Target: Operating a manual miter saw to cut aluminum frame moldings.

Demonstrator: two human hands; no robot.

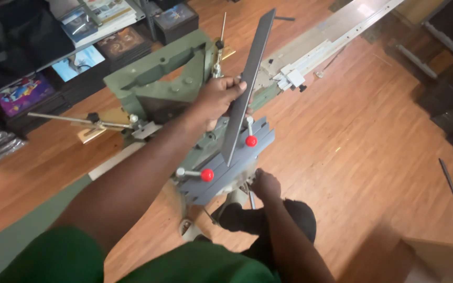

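Your left hand point(218, 97) grips the long dark strip point(247, 86) mid-length, its lower end over the grey slotted plate point(232, 167). Your right hand point(266, 186) is clenched on something under that plate's edge. Open wood floor point(363, 136) lies to the right.

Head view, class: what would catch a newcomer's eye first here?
A long dark flat strip stands nearly upright at centre, held by the left hand. Below it, two red knobs stick out over a grey slotted plate on a green machine; the right hand reaches beneath.
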